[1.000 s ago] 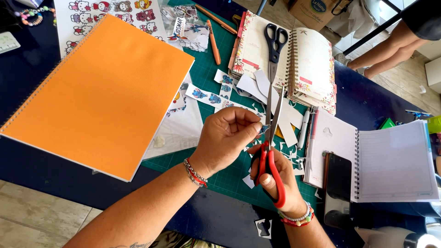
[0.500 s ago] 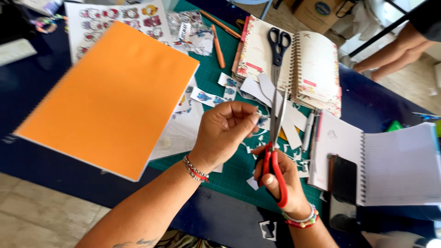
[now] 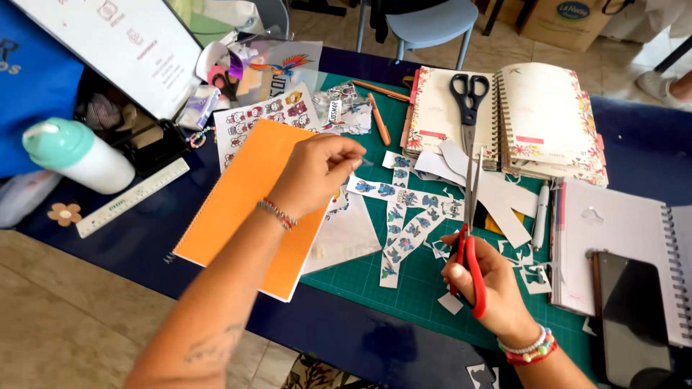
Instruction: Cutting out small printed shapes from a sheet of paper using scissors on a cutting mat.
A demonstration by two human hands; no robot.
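Green cutting mat [image 3: 422, 284] spans frame centre. Orange spiral notebook [image 3: 249, 194] lies centre-left, partly covered by the left hand [image 3: 313, 173], fingertips pinched on a small clear scrap. Right hand [image 3: 490, 284], lower right, grips red-handled scissors [image 3: 472, 238], blades nearly closed, above sticker strips [image 3: 404, 223].

Two scissors [image 3: 470, 245] [image 3: 468, 97], one orange notebook [image 3: 249, 202], one bottle [image 3: 76, 155], one ruler [image 3: 133, 197].

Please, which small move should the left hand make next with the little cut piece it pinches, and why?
Probably the left hand should lower the small cut piece onto the orange notebook just below it. The fingertips pinch the piece in the air above the cover, while the right hand holds the red-handled scissors apart over the green cutting mat, blades nearly closed and cutting nothing.
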